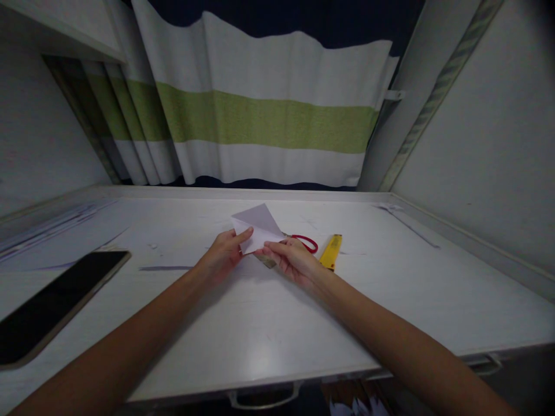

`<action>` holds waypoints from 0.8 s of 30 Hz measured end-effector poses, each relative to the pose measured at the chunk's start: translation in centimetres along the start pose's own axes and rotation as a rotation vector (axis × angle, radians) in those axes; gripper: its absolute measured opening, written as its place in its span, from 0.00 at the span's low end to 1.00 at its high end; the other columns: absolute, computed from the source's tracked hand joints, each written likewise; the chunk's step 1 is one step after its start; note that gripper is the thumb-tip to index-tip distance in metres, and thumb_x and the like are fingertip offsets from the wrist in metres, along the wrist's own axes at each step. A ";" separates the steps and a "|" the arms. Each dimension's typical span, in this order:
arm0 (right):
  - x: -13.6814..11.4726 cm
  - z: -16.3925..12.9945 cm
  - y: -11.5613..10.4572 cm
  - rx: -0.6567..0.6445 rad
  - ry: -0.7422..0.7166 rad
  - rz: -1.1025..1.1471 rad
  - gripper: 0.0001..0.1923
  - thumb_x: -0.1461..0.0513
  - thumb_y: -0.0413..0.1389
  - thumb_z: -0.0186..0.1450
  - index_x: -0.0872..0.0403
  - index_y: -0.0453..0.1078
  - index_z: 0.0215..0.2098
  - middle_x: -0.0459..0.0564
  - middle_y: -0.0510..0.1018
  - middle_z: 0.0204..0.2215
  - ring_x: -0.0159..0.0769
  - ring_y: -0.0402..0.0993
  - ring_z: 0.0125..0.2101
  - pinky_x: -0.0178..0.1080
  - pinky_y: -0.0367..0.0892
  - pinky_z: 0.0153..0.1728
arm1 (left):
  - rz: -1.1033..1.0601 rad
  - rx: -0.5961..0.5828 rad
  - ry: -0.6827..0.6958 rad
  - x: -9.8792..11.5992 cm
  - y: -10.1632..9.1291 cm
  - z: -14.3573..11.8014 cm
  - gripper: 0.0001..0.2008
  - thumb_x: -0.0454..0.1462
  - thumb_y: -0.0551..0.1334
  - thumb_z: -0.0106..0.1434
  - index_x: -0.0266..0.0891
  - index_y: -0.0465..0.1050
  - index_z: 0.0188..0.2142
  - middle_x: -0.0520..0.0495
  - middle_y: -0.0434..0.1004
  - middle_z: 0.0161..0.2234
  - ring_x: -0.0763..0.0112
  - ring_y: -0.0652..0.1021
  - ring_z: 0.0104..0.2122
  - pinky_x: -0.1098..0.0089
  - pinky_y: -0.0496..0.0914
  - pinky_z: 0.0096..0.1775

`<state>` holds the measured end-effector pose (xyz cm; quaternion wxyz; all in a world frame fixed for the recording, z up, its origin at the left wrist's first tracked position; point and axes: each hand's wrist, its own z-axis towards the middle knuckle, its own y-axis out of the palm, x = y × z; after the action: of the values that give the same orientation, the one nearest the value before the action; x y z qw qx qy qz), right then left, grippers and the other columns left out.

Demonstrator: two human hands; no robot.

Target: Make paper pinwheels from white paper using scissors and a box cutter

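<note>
A folded piece of white paper (259,222) is held up between my two hands above the white table. My left hand (225,251) pinches its left edge, thumb on top. On the lower right corner, my right hand (292,257) grips the paper between thumb and fingers. Behind my right hand lie scissors with a red handle (307,242), partly hidden by the hand and the paper. To the right of them is a yellow box cutter-like strip (332,252), its near end close to my right wrist. A small greyish object (265,262) shows under the paper; I cannot make out what it is.
A dark-screened phone (60,300) lies at the left on the white table (251,346). Paper sheets and strips (52,231) are at the far left, and a thin strip (410,225) lies at the right. A striped curtain (269,121) hangs behind; a drawer handle (264,400) is below the front edge.
</note>
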<state>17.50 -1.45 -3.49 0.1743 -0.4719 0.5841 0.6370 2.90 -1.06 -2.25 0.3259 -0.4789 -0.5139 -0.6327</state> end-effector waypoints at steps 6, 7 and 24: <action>-0.2 0.5 -0.5 -0.049 -0.080 -0.394 0.05 0.66 0.54 0.54 0.62 0.65 0.29 0.48 0.73 0.22 0.24 0.69 0.21 0.27 0.65 0.24 | 0.212 0.190 0.076 -0.7 -0.3 0.3 0.13 0.38 0.64 0.45 0.31 0.70 0.31 0.44 0.75 0.30 0.67 0.74 0.31 0.68 0.68 0.34; -0.7 0.6 -0.9 -0.009 -0.129 -0.555 0.06 0.64 0.55 0.54 0.61 0.65 0.29 0.48 0.73 0.22 0.25 0.69 0.21 0.28 0.65 0.23 | 0.263 0.234 0.105 -0.6 -0.5 0.4 0.13 0.38 0.64 0.45 0.31 0.71 0.29 0.45 0.75 0.29 0.67 0.74 0.29 0.68 0.68 0.33; -3.4 0.4 -5.3 0.406 -0.051 -1.902 0.10 0.64 0.48 0.57 0.62 0.66 0.34 0.63 0.71 0.34 0.41 0.69 0.33 0.37 0.58 0.29 | 0.658 0.300 0.385 2.4 -3.2 0.7 0.25 0.35 0.61 0.45 0.42 0.46 0.39 0.64 0.61 0.13 0.79 0.64 0.10 0.81 0.56 0.14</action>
<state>23.08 1.42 -3.86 0.7069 -0.6936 0.0539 0.1274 -0.59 0.62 -1.05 0.6675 -0.4377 -0.3493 -0.4907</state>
